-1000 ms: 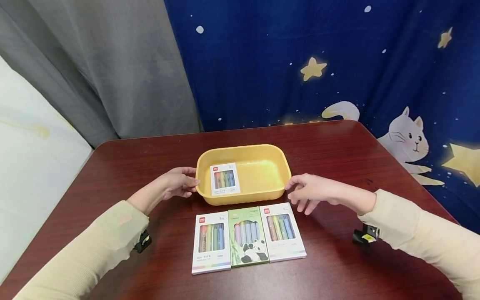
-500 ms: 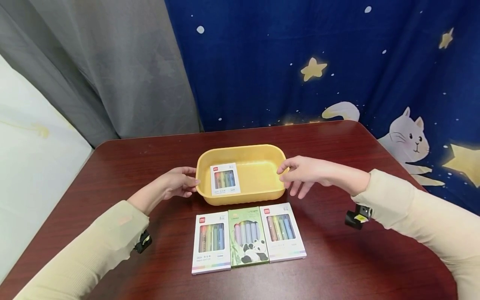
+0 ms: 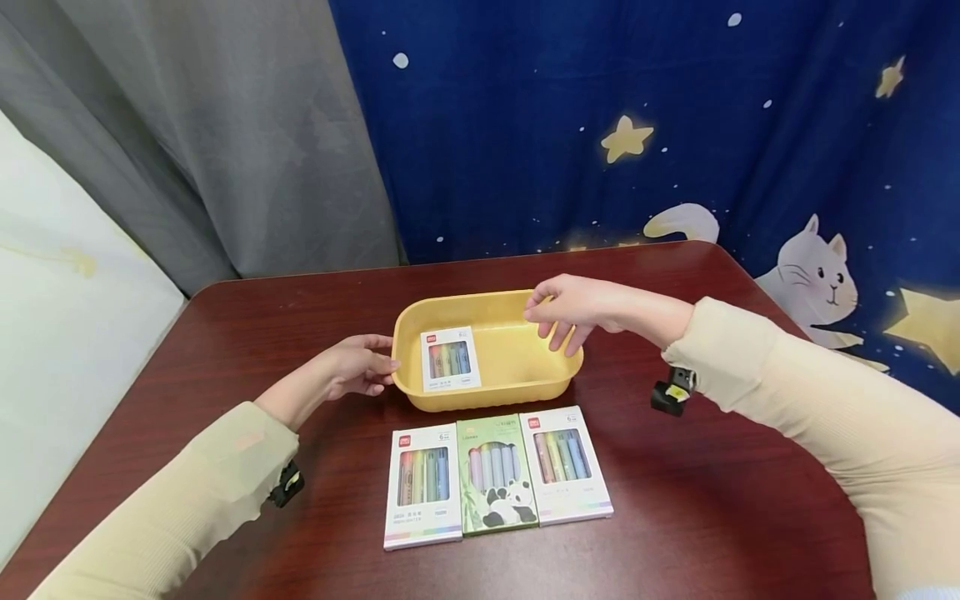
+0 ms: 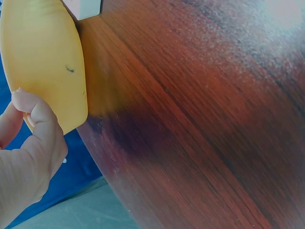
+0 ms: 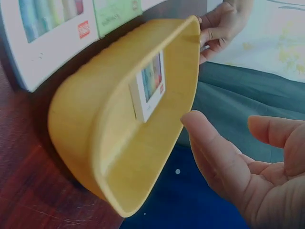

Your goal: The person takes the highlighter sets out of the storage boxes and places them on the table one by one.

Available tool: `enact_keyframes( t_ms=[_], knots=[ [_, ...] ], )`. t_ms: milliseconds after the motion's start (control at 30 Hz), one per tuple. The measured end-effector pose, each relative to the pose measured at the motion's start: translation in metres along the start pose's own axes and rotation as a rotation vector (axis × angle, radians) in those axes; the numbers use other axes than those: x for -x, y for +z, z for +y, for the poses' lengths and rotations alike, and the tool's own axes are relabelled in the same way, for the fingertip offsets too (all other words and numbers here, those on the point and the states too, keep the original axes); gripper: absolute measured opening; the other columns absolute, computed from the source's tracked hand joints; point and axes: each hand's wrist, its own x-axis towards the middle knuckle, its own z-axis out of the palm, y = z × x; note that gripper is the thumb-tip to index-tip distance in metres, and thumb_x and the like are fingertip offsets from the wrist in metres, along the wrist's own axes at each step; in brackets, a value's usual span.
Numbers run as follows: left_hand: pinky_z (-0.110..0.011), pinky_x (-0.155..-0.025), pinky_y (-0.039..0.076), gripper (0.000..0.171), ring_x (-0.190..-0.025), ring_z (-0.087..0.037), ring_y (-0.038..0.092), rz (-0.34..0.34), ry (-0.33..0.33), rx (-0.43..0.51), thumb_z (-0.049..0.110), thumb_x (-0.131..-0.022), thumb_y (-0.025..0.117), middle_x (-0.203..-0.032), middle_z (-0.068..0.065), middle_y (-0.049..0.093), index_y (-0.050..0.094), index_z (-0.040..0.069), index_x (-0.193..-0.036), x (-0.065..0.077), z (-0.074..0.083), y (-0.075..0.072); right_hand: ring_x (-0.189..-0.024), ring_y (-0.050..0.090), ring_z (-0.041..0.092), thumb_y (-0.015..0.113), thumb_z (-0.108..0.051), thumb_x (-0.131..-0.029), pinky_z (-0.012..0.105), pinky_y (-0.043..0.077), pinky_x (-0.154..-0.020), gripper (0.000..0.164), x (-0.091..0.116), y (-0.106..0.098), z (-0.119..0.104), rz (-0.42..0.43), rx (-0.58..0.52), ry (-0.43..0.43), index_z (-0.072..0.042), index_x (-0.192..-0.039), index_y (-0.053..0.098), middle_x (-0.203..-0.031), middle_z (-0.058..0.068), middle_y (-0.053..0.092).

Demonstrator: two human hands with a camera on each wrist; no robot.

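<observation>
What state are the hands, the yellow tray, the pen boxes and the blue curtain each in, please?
Left hand, gripping the tray's left end.
Right hand, holding nothing, thumb and fingers apart.
Yellow tray, upright, one pen box inside.
Box in the tray, lying window side up.
Left white box, lying flat, window up.
Green panda box, lying flat, window up.
Right white box, lying flat, window up.
Blue curtain, hanging.

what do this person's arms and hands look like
The left sleeve and right sleeve are long and pale cream. The left wrist device and right wrist device are small and black, the right one with a yellow patch. The left hand and right hand wear no gloves.
</observation>
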Motion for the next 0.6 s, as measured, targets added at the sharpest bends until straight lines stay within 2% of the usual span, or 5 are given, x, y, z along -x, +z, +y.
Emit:
enact_keyframes(
  t_ms=[167, 300, 600],
  knots=[
    [-0.021, -0.058, 0.048, 0.058, -0.064, -0.008, 0.056, -0.001, 0.0, -0.004, 0.004, -0.091, 0.051, -0.079, -0.004, 0.057, 0.02, -0.001, -0.141, 0.0, -0.001, -0.001, -0.082, 0.064, 0.028, 0.045, -0.023, -0.096, 0.036, 0.055, -0.064, 0.037, -0.014, -0.002, -0.009, 0.001, -0.002, 0.01, -0.002, -0.126, 0.044, -0.102, 0.019, 0.056],
    [-0.021, -0.058, 0.049, 0.059, -0.064, -0.008, 0.056, -0.004, 0.003, -0.004, 0.004, -0.091, 0.051, -0.08, -0.004, 0.057, 0.02, -0.002, -0.141, -0.001, -0.001, -0.001, -0.081, 0.064, 0.026, 0.045, -0.025, -0.096, 0.037, 0.055, -0.065, 0.037, -0.028, -0.001, -0.013, -0.001, 0.002, 0.022, -0.004, -0.127, 0.045, -0.103, 0.018, 0.057],
    [-0.021, -0.058, 0.048, 0.06, -0.064, -0.009, 0.056, -0.004, 0.002, 0.003, 0.003, -0.091, 0.051, -0.081, -0.004, 0.057, 0.02, -0.002, -0.141, 0.0, -0.002, -0.001, -0.085, 0.064, 0.026, 0.046, -0.024, -0.096, 0.039, 0.055, -0.067, 0.04, -0.058, 0.005, -0.019, -0.036, -0.032, 0.055, -0.005, -0.131, 0.043, -0.119, 0.024, 0.052]
  ],
)
